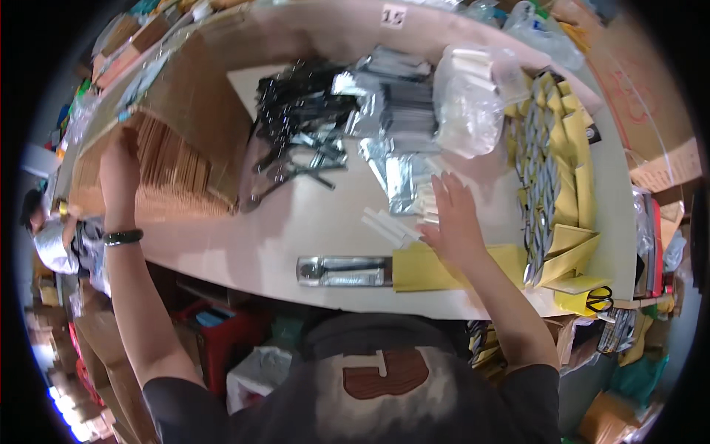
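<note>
At the left, my left hand (120, 159) reaches to the end of a row of flat brown cardboard pieces (171, 159) in an open carton (200, 96). Its fingers are curled at the top edges; what they pinch is hidden. My right hand (457, 222) is open, fingers spread, beside short white sticks (427, 203). More white sticks (390, 226) lie loose to its left. Below it, near the table's front edge, lies a yellow sleeve (421, 270) with a clear packet (345, 271) of dark and silvery contents at its left end.
Black items (303, 103) are heaped in the table's middle, next to silvery packets (407, 111). A clear bag of white sticks (470, 111) stands behind. At the right are grey twisted pieces (538, 170), yellow sleeves (575, 155) and black-handled scissors (599, 299). A raised rim (333, 26) borders the back.
</note>
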